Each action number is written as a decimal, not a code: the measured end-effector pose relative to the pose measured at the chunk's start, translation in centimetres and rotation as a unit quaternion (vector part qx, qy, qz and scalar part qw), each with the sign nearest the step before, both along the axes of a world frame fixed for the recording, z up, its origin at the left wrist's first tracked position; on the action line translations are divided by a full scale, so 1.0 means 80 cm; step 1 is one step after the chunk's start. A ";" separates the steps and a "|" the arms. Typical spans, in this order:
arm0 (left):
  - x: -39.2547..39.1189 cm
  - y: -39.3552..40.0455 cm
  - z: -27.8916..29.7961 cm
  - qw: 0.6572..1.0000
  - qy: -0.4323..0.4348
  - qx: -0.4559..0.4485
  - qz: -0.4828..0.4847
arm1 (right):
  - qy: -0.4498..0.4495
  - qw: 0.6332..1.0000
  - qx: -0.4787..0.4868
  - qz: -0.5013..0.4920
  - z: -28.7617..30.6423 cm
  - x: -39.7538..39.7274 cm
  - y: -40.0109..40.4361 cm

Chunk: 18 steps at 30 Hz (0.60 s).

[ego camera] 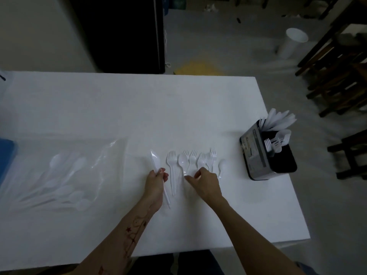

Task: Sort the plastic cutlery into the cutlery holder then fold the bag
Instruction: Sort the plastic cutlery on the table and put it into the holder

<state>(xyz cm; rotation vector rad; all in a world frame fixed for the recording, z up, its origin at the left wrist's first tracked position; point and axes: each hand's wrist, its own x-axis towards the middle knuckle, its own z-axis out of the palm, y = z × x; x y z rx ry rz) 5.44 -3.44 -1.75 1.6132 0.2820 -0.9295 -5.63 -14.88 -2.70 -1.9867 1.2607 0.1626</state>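
The left hand (156,179) is closed around a knife (158,175), gripping it at mid-length so the blade points far and the handle trails back toward the person; that hold looks meant to keep one sorted piece ready while the other hand gathers more. The right hand (204,181) is partly open, thumb and fingers pinching down at the handles of the loose cutlery; whether it has lifted any piece I cannot tell.

That cutlery lies in a row (195,161) just far of the right hand, forks and spoons with heads pointing far and handles near, so each can be picked by its handle. One fork (172,171) lies between the two hands, apart from the rest.

To the left lies the clear bag (65,175), flat on the counter (139,108), with several spoons showing through it, so sorting seems unfinished and folding must wait.

The holder (266,153) stands at the right, near the counter's right edge, with knives fanned up from its far compartment and forks and spoons in the nearer one. Its place at the edge calls for care: a hard push could tip it off.

The bare counter between row and holder leaves an open path rightward. The far half is bare too, giving room for folding the bag later.
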 end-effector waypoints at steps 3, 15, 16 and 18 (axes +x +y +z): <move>-0.001 -0.041 0.024 0.994 -0.056 -0.009 -0.089 | -0.013 1.000 -0.022 -0.003 0.026 -0.024 -0.028; -0.070 -0.293 0.165 0.955 -0.108 -0.251 -0.115 | -0.261 0.938 -0.183 -0.135 0.179 -0.082 -0.217; -0.076 -0.304 0.162 0.955 -0.106 -0.256 -0.102 | -0.270 0.933 -0.191 -0.144 0.183 -0.087 -0.231; -0.088 -0.320 0.155 0.954 -0.109 -0.264 -0.085 | -0.284 0.925 -0.194 -0.161 0.184 -0.096 -0.252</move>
